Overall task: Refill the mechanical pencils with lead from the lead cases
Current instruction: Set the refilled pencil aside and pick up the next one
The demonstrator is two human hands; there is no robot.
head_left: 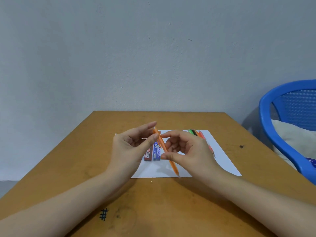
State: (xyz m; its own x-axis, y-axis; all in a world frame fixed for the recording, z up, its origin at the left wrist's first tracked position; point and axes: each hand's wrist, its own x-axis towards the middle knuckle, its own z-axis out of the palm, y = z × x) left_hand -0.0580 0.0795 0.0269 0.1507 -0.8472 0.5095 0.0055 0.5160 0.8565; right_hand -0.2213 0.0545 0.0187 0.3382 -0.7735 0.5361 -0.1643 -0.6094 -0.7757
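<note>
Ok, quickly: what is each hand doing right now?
Left hand: pinches the top end of the orange pencil.
Right hand: grips its barrel.

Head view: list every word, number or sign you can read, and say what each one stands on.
"PENCIL LEAD": on the blue lead case.
"0" and part of a "5": large digits on the same case, cut off by the orange pencil.
Brand word beside them: too blurred to read.
"#": drawn in dark ink on the table, near edge.
Red lead case: print too small to read.
</note>
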